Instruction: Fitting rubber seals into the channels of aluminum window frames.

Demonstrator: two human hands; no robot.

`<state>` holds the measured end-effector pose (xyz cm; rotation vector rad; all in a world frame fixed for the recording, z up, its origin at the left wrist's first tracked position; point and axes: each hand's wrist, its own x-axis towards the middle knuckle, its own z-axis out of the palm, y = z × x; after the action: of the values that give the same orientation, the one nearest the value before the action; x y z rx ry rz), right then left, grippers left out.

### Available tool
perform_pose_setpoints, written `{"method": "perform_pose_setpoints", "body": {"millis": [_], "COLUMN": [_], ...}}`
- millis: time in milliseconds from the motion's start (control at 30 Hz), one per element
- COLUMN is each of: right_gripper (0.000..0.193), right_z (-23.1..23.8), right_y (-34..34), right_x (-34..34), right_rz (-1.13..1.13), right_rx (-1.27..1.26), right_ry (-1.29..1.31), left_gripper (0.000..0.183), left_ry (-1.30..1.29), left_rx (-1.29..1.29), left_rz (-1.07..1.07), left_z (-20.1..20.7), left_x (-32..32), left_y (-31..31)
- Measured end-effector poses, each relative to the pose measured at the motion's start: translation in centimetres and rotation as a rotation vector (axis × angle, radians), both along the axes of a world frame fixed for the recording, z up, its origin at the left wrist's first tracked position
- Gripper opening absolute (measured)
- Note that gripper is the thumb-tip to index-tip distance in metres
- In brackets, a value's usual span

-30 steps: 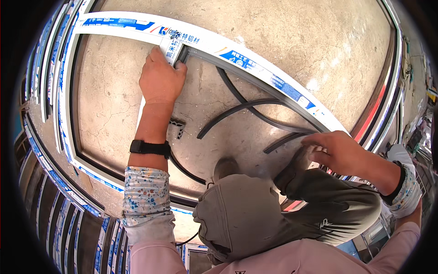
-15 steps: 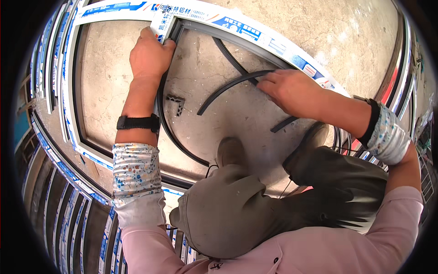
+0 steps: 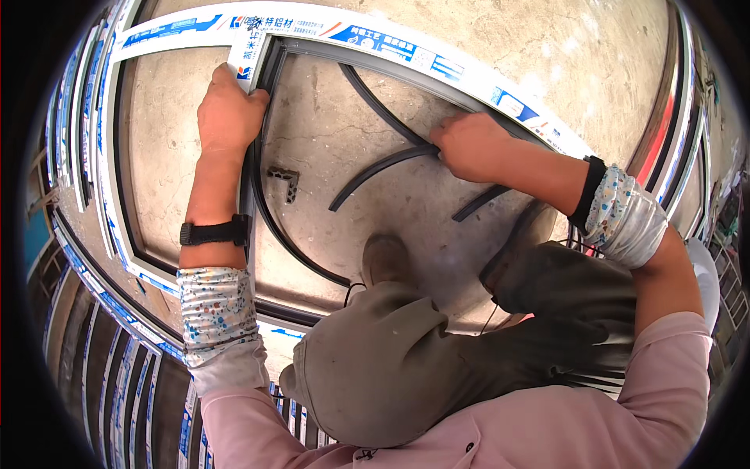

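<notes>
A window frame point(image 3: 461, 69) of metal profile with white and blue printed film lies on the floor before me. My left hand point(image 3: 230, 111) is closed around its crossbar point(image 3: 248, 56), near the far joint; the fingertips are partly hidden. My right hand point(image 3: 473, 146) is closed on a black rubber seal strip point(image 3: 383, 162), inside the right-hand opening. One end of that strip curves out to the left of the hand. Another length of black strip point(image 3: 379, 105) slants from the far edge of the frame toward the same hand. More strip point(image 3: 293, 252) curves along the crossbar toward my foot.
A small dark L-shaped corner bracket point(image 3: 286, 182) lies on the concrete inside the opening. My shoe point(image 3: 388, 262) stands there too. Another strip end point(image 3: 478, 203) lies below my right wrist. Film-wrapped profiles point(image 3: 117, 383) are lined up at the lower left, with more at both sides.
The view has shifted, so most things sit farther left. My right hand has closed more tightly over the seal strip and drawn a little nearer. The left hand keeps its hold on the crossbar.
</notes>
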<state>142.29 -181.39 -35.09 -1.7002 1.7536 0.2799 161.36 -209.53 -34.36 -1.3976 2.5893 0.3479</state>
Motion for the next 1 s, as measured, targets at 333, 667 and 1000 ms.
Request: {"method": "perform_pose_setpoints", "body": {"millis": [333,667,1000], "right_gripper": [0.024,0.032,0.032], "right_z": [3.8,7.4,15.6], "right_y": [-1.5,-3.7,-10.1], "right_x": [-2.3,-3.9,-5.5], "right_rz": [-0.241,-0.417,-0.893], "right_rx": [-0.055,-0.251,-0.642], "right_ry": [-0.137,-0.264,-0.881], "left_gripper": [0.05,0.056,0.062], "left_ry": [0.008,-0.082,1.016], "left_rx": [0.077,-0.018,1.061], "left_rz": [-0.074,0.027,-0.278], "left_z": [0.1,0.7,6.2], "left_x": [1.9,0.3,-6.7], "left_y": [-0.4,-0.7,14.3]}}
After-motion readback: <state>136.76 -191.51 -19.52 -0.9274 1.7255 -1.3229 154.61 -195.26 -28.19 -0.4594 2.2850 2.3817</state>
